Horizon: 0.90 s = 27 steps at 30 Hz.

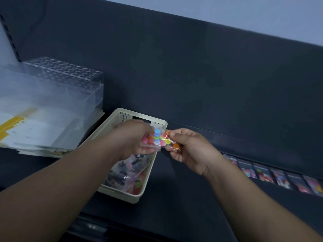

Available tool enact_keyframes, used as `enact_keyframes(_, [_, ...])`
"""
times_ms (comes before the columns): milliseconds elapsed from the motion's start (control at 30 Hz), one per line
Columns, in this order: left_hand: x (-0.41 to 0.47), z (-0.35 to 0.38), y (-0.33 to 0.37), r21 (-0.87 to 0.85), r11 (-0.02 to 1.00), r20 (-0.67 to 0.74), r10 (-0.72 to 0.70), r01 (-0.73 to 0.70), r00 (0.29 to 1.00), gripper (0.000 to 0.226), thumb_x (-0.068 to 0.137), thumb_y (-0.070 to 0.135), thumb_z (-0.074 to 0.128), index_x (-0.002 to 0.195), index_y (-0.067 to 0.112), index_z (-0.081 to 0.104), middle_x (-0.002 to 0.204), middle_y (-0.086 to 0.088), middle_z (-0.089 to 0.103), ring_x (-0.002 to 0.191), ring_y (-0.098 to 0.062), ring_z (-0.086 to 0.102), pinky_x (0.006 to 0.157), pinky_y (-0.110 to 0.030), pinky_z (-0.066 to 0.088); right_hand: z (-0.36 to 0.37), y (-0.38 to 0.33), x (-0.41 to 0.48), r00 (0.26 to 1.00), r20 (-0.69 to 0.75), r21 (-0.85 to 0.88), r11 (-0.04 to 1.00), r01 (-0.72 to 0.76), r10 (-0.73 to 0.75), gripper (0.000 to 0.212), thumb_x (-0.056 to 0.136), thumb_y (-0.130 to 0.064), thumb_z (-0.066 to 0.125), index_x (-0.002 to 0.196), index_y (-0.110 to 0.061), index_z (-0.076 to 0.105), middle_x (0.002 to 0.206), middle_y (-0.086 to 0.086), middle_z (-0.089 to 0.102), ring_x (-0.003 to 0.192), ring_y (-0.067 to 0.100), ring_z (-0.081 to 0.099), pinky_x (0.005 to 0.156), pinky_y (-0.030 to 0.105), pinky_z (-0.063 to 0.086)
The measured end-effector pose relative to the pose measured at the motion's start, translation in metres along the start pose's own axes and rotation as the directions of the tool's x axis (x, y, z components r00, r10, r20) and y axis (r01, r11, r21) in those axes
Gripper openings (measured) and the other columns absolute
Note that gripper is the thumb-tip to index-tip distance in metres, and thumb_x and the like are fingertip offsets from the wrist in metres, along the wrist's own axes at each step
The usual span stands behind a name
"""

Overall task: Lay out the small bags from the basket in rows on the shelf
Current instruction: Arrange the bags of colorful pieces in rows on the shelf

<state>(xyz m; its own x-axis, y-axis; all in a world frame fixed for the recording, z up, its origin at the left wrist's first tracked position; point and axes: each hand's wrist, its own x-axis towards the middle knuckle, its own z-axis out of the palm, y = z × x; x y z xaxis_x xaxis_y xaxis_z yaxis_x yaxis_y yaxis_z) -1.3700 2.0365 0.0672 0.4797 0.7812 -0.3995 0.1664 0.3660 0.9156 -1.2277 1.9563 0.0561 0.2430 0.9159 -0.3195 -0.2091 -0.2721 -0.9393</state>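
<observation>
A cream plastic basket (pixel 122 194) stands on the dark shelf (pixel 174 180) at centre, with several small clear bags of coloured buttons (pixel 129 172) inside. Above its far right corner my left hand (pixel 134 137) grips a stack of small bags (pixel 153 138) full of bright buttons. My right hand (pixel 190 149) pinches another small bag (pixel 170 140) right beside that stack, touching it. A row of several bags (pixel 272 173) lies along the shelf's back edge at the right.
Clear acrylic boxes, one with a perforated top (pixel 63 70), and flat white packets with yellow tape (pixel 26 130) sit stacked to the left of the basket. A dark back panel (pixel 192 75) rises behind the shelf.
</observation>
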Motion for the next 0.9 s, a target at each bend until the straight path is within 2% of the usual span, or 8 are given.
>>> enact_keyframes(133, [-0.005, 0.032, -0.007, 0.049, 0.998, 0.087, 0.045, -0.049, 0.995, 0.023, 0.082, 0.011, 0.07, 0.103, 0.008, 0.059, 0.097, -0.017, 0.071, 0.077, -0.026, 0.07, 0.071, -0.033, 0.058, -0.027, 0.0, -0.012, 0.999, -0.037, 0.01, 1.0, 0.017, -0.016, 0.009, 0.088, -0.008, 0.059, 0.083, -0.014, 0.06, 0.072, 0.002, 0.066, 0.058, 0.01, 0.062, 0.054, 0.022, 0.049])
enact_keyframes(333, [-0.007, 0.077, -0.016, 0.227, 0.963, -0.036, 0.153, -0.141, 0.988, 0.019, 0.078, 0.001, 0.07, 0.084, 0.013, 0.056, 0.073, -0.009, 0.067, 0.052, -0.018, 0.064, 0.045, -0.02, 0.048, -0.075, 0.009, -0.032, 0.999, -0.023, -0.012, 1.0, -0.028, 0.027, 0.014, 0.085, -0.005, 0.063, 0.076, -0.015, 0.06, 0.069, 0.002, 0.065, 0.058, 0.012, 0.058, 0.054, 0.023, 0.051])
enact_keyframes(533, [-0.01, 0.103, -0.043, 0.171, 0.978, -0.163, 0.147, -0.118, 0.976, 0.018, 0.074, -0.001, 0.07, 0.068, 0.012, 0.059, 0.069, -0.013, 0.066, 0.076, -0.027, 0.062, 0.09, -0.053, 0.051, -0.123, 0.044, -0.03, 0.964, -0.265, -0.218, 0.972, -0.093, 0.033, 0.015, 0.083, -0.001, 0.063, 0.074, -0.013, 0.062, 0.069, 0.003, 0.062, 0.056, 0.012, 0.049, 0.041, 0.019, 0.039])
enact_keyframes(700, [-0.016, 0.12, -0.062, 0.049, 0.999, -0.208, 0.025, -0.015, 0.978, 0.013, 0.084, -0.003, 0.056, 0.079, 0.008, 0.055, 0.077, -0.018, 0.056, 0.066, -0.022, 0.056, 0.066, -0.038, 0.059, -0.139, 0.069, -0.033, 0.954, -0.224, -0.152, 0.96, -0.235, 0.198, 0.009, 0.087, -0.002, 0.057, 0.096, -0.006, 0.058, 0.079, 0.012, 0.062, 0.061, 0.019, 0.058, 0.049, 0.022, 0.051])
enact_keyframes(767, [-0.017, 0.125, -0.065, 0.054, 0.998, -0.235, 0.005, 0.008, 0.972, 0.012, 0.086, -0.002, 0.054, 0.081, 0.009, 0.055, 0.079, -0.016, 0.057, 0.067, -0.019, 0.056, 0.048, -0.024, 0.053, -0.148, 0.072, -0.035, 0.979, -0.202, -0.572, 0.807, -0.144, 0.031, 0.01, 0.09, -0.015, 0.057, 0.096, -0.007, 0.059, 0.076, 0.011, 0.062, 0.063, 0.023, 0.058, 0.057, 0.027, 0.05])
enact_keyframes(800, [-0.018, 0.127, -0.066, 0.053, 0.998, -0.242, -0.001, 0.014, 0.97, 0.012, 0.086, -0.002, 0.053, 0.082, 0.009, 0.055, 0.082, -0.016, 0.058, 0.071, -0.021, 0.057, 0.045, -0.022, 0.052, -0.153, 0.072, -0.038, 0.982, -0.159, -0.805, 0.589, -0.069, -0.102, 0.013, 0.09, -0.021, 0.055, 0.094, -0.01, 0.06, 0.079, 0.009, 0.064, 0.069, 0.023, 0.06, 0.061, 0.028, 0.048])
enact_keyframes(833, [-0.018, 0.129, -0.066, 0.053, 0.998, -0.243, -0.005, 0.019, 0.97, 0.011, 0.086, -0.002, 0.053, 0.083, 0.008, 0.055, 0.087, -0.017, 0.059, 0.075, -0.023, 0.058, 0.045, -0.021, 0.052, -0.157, 0.073, -0.04, 0.969, -0.083, -0.918, 0.396, 0.016, -0.231, 0.012, 0.09, -0.023, 0.054, 0.094, -0.013, 0.061, 0.086, 0.006, 0.065, 0.077, 0.023, 0.06, 0.066, 0.027, 0.046])
enact_keyframes(900, [-0.019, 0.13, -0.066, 0.071, 0.997, -0.235, -0.01, 0.027, 0.972, 0.01, 0.086, -0.003, 0.053, 0.085, 0.007, 0.056, 0.094, -0.021, 0.061, 0.081, -0.027, 0.06, 0.046, -0.022, 0.053, -0.162, 0.076, -0.044, 0.933, 0.101, -0.943, 0.266, 0.201, -0.345, 0.013, 0.09, -0.017, 0.053, 0.099, -0.018, 0.063, 0.099, 0.001, 0.06, 0.09, 0.019, 0.057, 0.075, 0.028, 0.047])
